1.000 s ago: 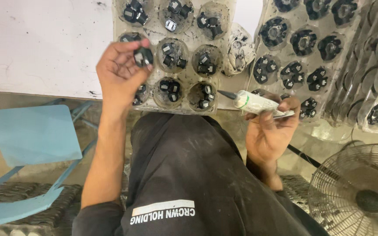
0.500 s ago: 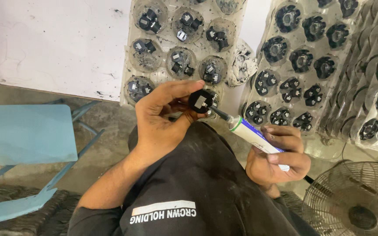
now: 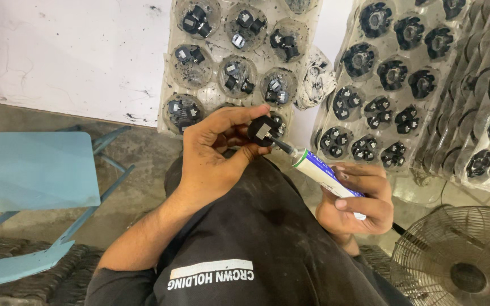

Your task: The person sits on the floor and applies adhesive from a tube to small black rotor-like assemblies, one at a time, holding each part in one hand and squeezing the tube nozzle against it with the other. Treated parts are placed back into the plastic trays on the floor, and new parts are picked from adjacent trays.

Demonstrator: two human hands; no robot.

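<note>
My left hand (image 3: 216, 156) pinches a small round black part (image 3: 263, 131) with a pale patch on its face, held up over my lap. My right hand (image 3: 358, 198) grips a white and blue tube (image 3: 324, 174) whose dark nozzle tip touches the part's right side. Just behind the part a clear plastic tray (image 3: 222, 85) leans against the wall, with several similar black parts in its round pockets.
A second tray of black parts (image 3: 392, 85) leans to the right, more stacked trays (image 3: 483, 113) beside it. A light blue chair (image 3: 35, 170) stands at the left. A wire fan guard (image 3: 460, 260) lies at the lower right. My black trousers (image 3: 245, 249) fill the bottom.
My left hand took a black part from the tray and brought it down to my lap. The tube's nozzle moved up to touch it.
</note>
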